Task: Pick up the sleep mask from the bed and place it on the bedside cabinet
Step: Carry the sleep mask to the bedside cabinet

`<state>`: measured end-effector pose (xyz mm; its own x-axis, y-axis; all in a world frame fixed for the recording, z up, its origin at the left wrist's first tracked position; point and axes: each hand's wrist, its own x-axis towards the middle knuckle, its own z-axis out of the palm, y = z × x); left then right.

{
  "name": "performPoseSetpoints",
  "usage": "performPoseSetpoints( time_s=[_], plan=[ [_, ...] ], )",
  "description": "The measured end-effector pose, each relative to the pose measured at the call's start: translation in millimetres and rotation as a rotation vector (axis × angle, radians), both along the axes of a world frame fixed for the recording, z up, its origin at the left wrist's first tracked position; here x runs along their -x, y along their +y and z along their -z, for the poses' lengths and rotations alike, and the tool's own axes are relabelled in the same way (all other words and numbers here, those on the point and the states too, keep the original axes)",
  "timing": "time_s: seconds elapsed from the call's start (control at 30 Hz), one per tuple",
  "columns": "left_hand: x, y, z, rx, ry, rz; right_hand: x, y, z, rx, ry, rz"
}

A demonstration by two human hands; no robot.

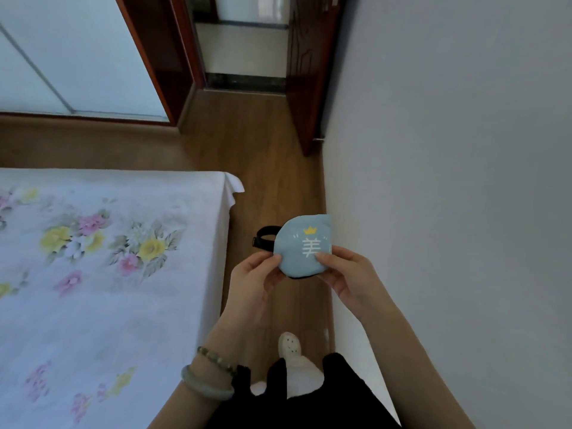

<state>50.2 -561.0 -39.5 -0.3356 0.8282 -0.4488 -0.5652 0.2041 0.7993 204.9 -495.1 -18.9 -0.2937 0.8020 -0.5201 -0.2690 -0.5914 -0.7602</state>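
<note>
1. The left hand [253, 281] is closed in a pinch on the left edge of the sleep mask [305, 247].
2. The right hand [348, 278] grips the mask's right side, thumb laid across the front.
3. The light blue mask, folded, is held in the air above the wooden floor [263, 156], between the bed [102, 274] and the wall [448, 181]; its black strap [263, 238] loops out to the left.
4. Two bracelets [210, 376] are worn on the left wrist.
5. The bed is covered by a floral sheet.

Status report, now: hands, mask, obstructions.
Left hand and right hand both pinching sleep mask. Mask folded, off the bed, above floor. Bedside cabinet not in view.
</note>
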Motion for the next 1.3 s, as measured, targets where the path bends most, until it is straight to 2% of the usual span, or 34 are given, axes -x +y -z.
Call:
performPoseSetpoints(
  time_s=[0.17,0.5,0.87,1.1,1.3],
  plan=[
    [30.2,72.1,-10.5,-0.032,0.096,-0.096,36.3,91.0,-8.7,0.022,0.022,-0.123],
    [109.8,222.5,-1.8,-0.021,0.040,-0.221,128.4,253.3,8.7,0.037,0.002,-0.192],
    [243.9,424.3,-11.4,-0.092,-0.005,-0.187,255.9,457.0,-1.8,-0.055,-0.050,-0.237],
    [307.0,501.9,-11.4,-0.029,0.022,-0.228,323.2,540.4,-0.9,-0.032,-0.071,-0.268],
    [365.1,561.7,-4.4,0.020,0.015,-0.388,396.5,615.6,4.1,-0.001,-0.087,-0.404]
  ],
)
